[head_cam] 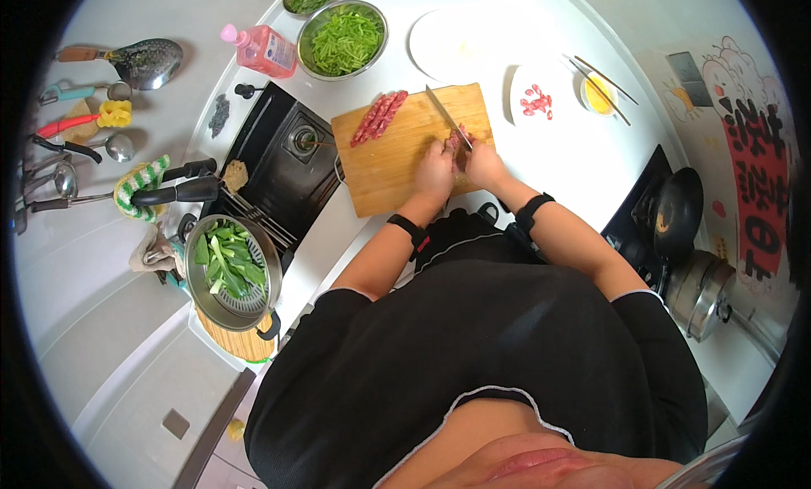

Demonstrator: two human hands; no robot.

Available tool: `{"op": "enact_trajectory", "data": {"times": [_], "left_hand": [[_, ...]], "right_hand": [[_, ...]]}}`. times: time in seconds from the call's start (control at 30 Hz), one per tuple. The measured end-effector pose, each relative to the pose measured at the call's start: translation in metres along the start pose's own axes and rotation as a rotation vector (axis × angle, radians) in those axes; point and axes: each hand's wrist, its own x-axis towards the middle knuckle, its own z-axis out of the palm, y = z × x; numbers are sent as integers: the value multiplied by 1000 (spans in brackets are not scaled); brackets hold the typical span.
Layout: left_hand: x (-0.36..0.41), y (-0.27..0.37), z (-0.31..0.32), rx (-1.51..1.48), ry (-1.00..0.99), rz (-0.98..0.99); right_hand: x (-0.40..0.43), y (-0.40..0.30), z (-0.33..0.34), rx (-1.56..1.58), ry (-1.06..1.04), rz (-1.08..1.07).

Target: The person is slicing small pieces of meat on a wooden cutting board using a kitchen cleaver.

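Observation:
A wooden cutting board (386,178) lies on the white counter before me. My right hand (485,165) grips a kitchen knife (442,108), its blade pointing away and to the left across the board. Under the fingers of my left hand (434,172) is dark red meat (457,140), which looks like sausage; the fingers press it beside the blade and hide part of it. Several lengths of red-and-white marbled sausage (379,118) rest side by side at the board's far left. Small red slices (537,102) sit on a white plate (519,86) to the right.
Beyond the board stand a steel bowl of cut green vegetables (345,42), a pink pump bottle (266,50) and a large white plate (437,42). Chopsticks (609,89) cross a small bowl of yellow liquid (599,99). Left are a black sink (291,165) and a pot of leafy greens (231,261); right, a black pan (679,210).

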Motion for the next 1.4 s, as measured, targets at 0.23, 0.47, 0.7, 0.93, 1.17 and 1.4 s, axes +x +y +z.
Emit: {"op": "enact_trajectory", "data": {"times": [0.23,0.47,0.7,0.93,1.17,1.4], "left_hand": [[-3,0,-7,-146,19,-51],[-5,-25,-37,66,64,125],[0,-18,-56,30,-38,150],[-10,-9,-33,-76,-43,-58],[-23,-20,-17,-42,17,-79],[-34,-31,-56,-19,-71,-41]], "right_hand": [[4,-18,-18,31,-8,-28],[-10,-13,-51,-26,30,-87],[-41,-12,-66,71,-8,-59],[-35,-10,-11,94,37,-69],[-35,-18,3,146,139,-53],[-26,-5,-12,-28,109,-90]]}}
